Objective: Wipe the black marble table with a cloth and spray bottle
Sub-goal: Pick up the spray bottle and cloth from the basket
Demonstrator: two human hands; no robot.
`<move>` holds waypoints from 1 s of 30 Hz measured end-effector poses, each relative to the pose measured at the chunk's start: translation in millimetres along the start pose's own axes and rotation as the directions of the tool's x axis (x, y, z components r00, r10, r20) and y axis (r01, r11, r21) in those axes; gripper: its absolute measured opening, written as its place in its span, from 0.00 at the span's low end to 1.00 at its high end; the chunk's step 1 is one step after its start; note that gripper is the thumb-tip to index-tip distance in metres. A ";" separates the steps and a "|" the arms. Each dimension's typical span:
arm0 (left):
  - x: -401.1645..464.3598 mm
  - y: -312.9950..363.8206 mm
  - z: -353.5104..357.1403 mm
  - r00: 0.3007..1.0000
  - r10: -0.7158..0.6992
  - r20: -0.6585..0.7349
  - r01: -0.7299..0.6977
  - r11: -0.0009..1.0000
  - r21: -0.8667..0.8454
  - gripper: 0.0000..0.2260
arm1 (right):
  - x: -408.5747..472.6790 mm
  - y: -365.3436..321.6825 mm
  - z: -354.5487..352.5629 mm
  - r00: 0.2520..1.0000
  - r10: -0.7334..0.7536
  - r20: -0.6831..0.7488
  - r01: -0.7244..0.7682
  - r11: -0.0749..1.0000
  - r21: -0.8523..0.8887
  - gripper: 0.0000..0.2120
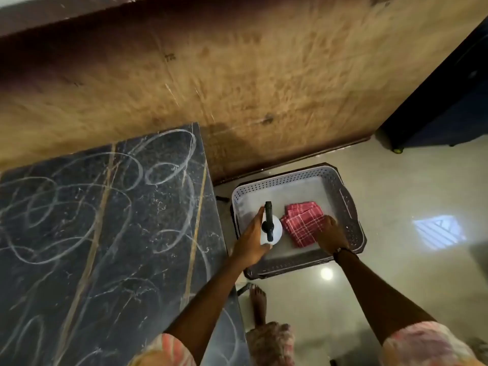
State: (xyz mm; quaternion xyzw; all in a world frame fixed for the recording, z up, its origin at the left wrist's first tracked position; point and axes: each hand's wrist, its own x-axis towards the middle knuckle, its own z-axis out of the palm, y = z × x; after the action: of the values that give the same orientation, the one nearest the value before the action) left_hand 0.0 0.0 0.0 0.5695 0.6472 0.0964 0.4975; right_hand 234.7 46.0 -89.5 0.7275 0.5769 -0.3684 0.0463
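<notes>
The black marble table (79, 233) fills the left of the view, its top covered in white chalk loops and crossed by gold veins. To its right, on the floor, stands a white perforated basket (348, 207). Inside the basket my left hand (250, 241) is closed around a white spray bottle (276, 229) with a black trigger head. Beside it lies a folded red-and-white checked cloth (301, 223). My right hand (330, 236) rests on the cloth's near right corner, fingers pressed onto it.
A worn brown wall (264, 75) runs behind the table and the basket. A dark blue cabinet (449, 101) stands at the far right. The glossy tile floor (409, 260) shows light reflections. My bare foot (258, 299) stands by the table's edge.
</notes>
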 end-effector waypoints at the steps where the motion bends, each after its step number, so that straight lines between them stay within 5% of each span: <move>1: 5.0 0.2 2.4 0.999 0.022 -0.033 -0.022 1.000 0.000 0.43 | 3.2 -1.3 2.0 0.999 0.024 -0.030 -0.022 0.998 0.061 0.20; 6: 22.6 -1.0 12.8 0.978 0.021 -0.208 -0.023 1.000 -0.007 0.41 | 17.6 -5.9 7.9 0.988 0.110 -0.107 -0.098 0.989 0.107 0.24; 11: 33.1 -3.9 12.2 0.958 0.012 -0.286 0.004 0.999 0.054 0.33 | 27.9 -4.4 8.9 0.990 0.102 -0.099 -0.079 0.975 0.209 0.11; 20: -12.5 23.6 -23.1 0.911 0.220 -0.350 -0.176 0.972 0.154 0.30 | -52.3 -56.7 -41.1 0.982 -0.104 -0.158 0.161 0.896 0.413 0.14; 26: -115.0 39.7 -92.6 0.722 0.376 -0.581 -0.380 0.917 0.120 0.16 | -140.3 -127.2 -66.0 0.958 -0.188 -0.214 0.284 0.685 0.671 0.19; 30: -180.6 -5.0 -129.7 0.746 0.279 -0.605 -0.381 0.924 -0.045 0.14 | -205.5 -194.8 -37.7 0.969 -0.222 -0.106 0.214 0.543 0.812 0.20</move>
State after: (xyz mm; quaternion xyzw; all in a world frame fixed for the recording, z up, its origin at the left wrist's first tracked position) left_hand -126.9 -94.9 156.1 0.5737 0.6473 0.4075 0.2930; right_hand 69.8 -36.6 128.6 0.5871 0.4268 -0.5991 -0.3380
